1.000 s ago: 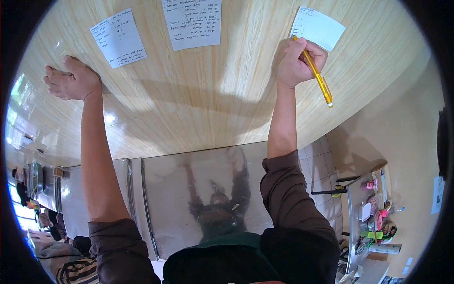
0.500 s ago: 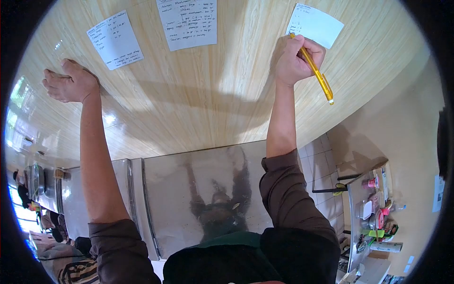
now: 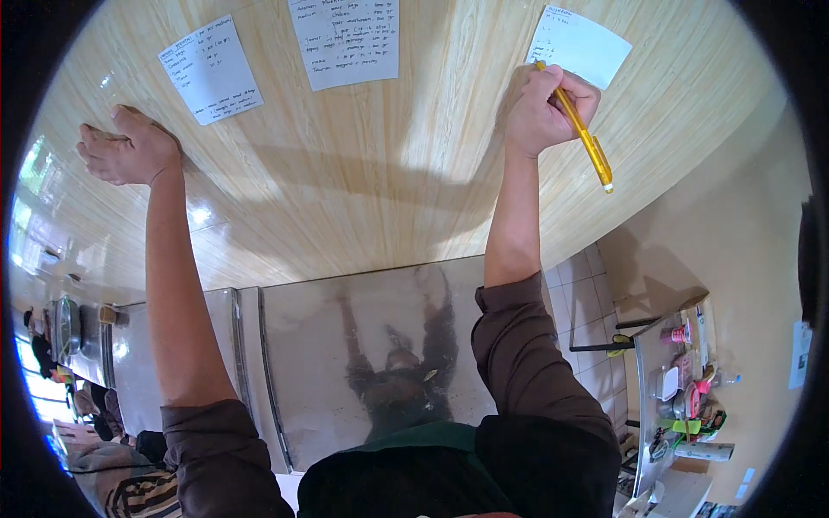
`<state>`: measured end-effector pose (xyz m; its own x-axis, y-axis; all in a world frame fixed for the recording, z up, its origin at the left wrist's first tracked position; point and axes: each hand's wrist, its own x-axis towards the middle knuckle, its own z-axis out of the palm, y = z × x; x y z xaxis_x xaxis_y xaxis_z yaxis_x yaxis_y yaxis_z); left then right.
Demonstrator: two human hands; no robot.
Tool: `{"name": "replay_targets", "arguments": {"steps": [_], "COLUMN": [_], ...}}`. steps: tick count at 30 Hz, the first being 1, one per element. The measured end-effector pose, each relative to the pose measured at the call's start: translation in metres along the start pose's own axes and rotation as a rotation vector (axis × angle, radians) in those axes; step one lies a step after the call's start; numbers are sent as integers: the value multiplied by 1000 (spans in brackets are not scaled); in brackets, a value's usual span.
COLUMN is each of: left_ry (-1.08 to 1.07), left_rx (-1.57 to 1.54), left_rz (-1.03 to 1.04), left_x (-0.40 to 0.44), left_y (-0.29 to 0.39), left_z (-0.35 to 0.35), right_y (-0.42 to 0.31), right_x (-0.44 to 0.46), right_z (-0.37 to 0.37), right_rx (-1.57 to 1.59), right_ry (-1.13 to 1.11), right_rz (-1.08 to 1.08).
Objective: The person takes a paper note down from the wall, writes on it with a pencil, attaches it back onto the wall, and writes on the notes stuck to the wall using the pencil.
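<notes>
My right hand [image 3: 553,112] grips a slim yellow pen [image 3: 587,142] with a clip and a white end. The pen's tip is at the lower left edge of a white paper [image 3: 591,47] that bears a short handwritten list. To the far left, my left hand [image 3: 129,151] rests against the pale wood-grain surface [image 3: 345,207], its fingers loosely apart and nothing in them. The nearest thing to it is a tilted handwritten sheet [image 3: 216,82]. Another sheet [image 3: 350,52] with denser writing is between the two hands, cut off by the upper frame edge.
Below the wood-grain surface is a shiny metal surface [image 3: 302,371] that reflects my body. On the right, a side table [image 3: 643,380] carries containers and a green item [image 3: 686,426]. Tiled floor [image 3: 579,302] shows beside it. Far left are a metal pot [image 3: 69,328] and striped cloth [image 3: 142,496].
My right hand and the pen have shifted very slightly to the right along the paper's lower left part. My left hand stays in place.
</notes>
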<state>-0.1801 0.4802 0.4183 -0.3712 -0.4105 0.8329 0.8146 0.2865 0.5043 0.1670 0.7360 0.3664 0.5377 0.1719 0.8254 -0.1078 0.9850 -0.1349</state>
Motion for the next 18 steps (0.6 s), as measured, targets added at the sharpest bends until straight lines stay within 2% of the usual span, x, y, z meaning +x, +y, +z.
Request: {"name": "replay_targets", "arguments": {"steps": [5,8,18], "left_ry": [11,-21,-16], "left_rx": [0,-23,1], "left_rz": [24,15,7], "left_x": [0,1,-1], "left_y": [-2,-3,3], "left_z": [1,0,-2], "right_y": [3,3,0], "right_x": [-1,-4,-4], "right_z": [-1,-4,-2], "right_rx": [-15,33,39], "right_ry": [18,21,48], "right_rz": [-7,103,118]}}
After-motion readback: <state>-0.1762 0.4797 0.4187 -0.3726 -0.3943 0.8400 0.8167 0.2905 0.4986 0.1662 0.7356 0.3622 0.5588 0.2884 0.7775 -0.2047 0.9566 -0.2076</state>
